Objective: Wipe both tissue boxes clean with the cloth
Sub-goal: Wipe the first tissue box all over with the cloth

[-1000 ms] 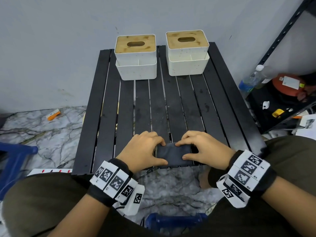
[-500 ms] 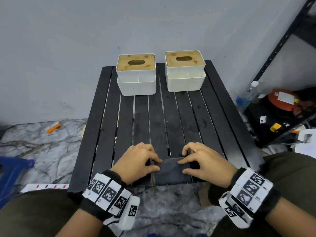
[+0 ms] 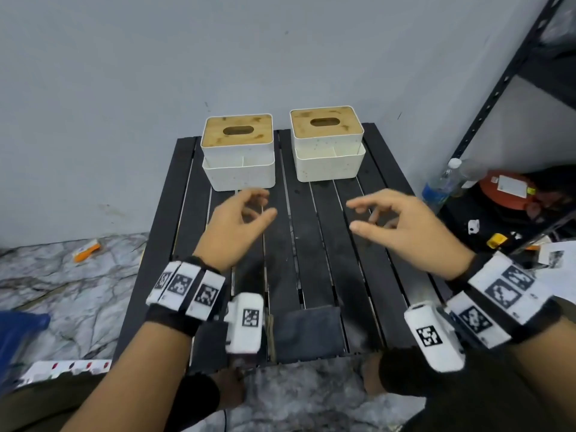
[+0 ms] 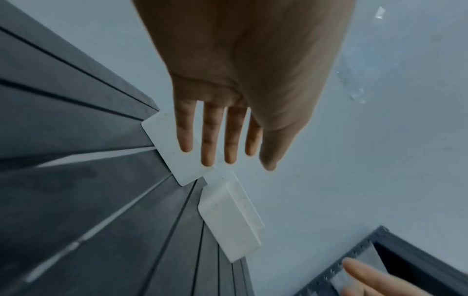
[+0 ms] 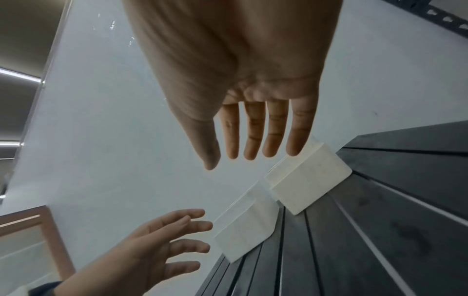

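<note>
Right, both hands up over the slatted black surface, mid-way between near edge and the boxes. Left hand sits in front of the left tissue box, fingers loosely curved in the head view, straight and spread in the wrist view, grip apart, nothing in it. Right hand in front of and a bit to the right of the right tissue box, thumb and fingers spread, grip apart too, empty. Neither hand touches a box.

Boxes stand side by side at the far edge of the surface, close to the grey wall, small gap btwn them. Each is white w/ a wooden lid and an oval slot on top, plus a lower white tray section at the front.

The cloth, dark grey, lies flat on the near edge of the surface, btwn the two wrists, well apart from the boxes and from both hands.

Left wrist view: fingers stretched toward the left box, right box just beyond. Right wrist view: same story, palm open, left hand visible lower down.

Off to the right, a black metal shelf w/ a plastic bottle and an orange-red item beside it. Marble-pattern floor on the left.
</note>
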